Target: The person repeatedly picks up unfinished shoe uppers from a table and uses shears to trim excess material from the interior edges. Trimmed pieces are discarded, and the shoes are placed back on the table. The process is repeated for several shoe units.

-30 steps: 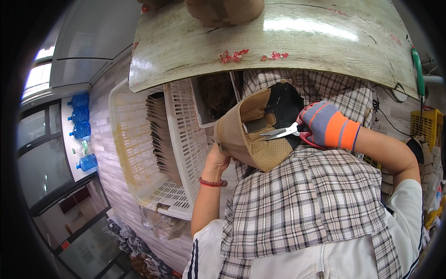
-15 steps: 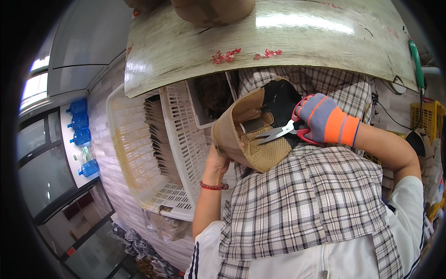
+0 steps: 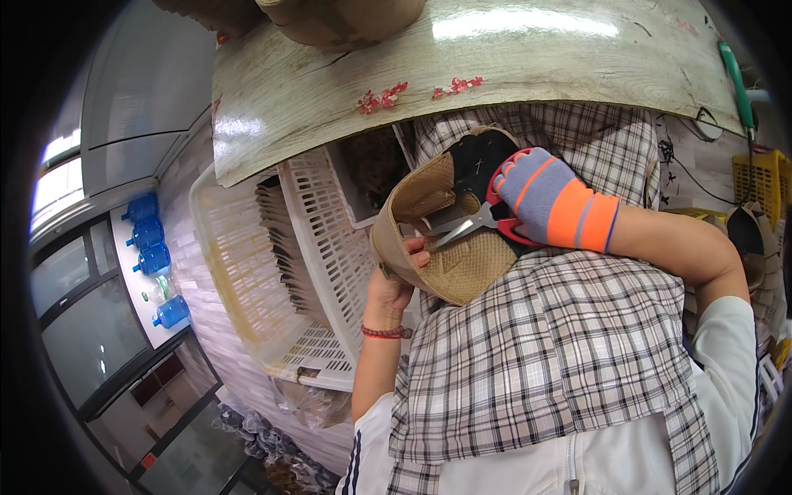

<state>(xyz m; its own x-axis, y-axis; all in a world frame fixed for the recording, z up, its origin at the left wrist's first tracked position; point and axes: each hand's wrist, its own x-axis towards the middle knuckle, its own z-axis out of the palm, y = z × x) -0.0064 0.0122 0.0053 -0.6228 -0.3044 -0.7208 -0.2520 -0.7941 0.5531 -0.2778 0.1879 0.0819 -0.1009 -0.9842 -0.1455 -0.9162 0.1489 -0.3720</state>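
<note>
My right hand (image 3: 553,198), in a grey and orange knit glove, grips a pair of red-handled scissors (image 3: 470,228). The blades reach into the hollow of a tan woven piece (image 3: 474,268), curved like an unfinished cap, with black lining (image 3: 481,162) on its far side. From the left, my left hand (image 3: 394,285) holds this piece by its wall. Its fingertips show inside, close to the scissor tips, while the rest of the fingers are behind the wall. The piece rests over my plaid apron (image 3: 544,355). Whether the blades touch a thread cannot be made out.
A wood-look table (image 3: 330,99) spans the far side, with a brown rounded object (image 3: 346,21) on it. Left of my lap stands a white plastic basket (image 3: 322,239) beside a row of stacked dark-edged pieces (image 3: 280,239). A yellow crate (image 3: 759,181) is at right.
My right hand has moved left with the scissors, and the blades are now nearly together. My left fingertips have appeared inside the tan piece. The whole view has shifted slightly.
</note>
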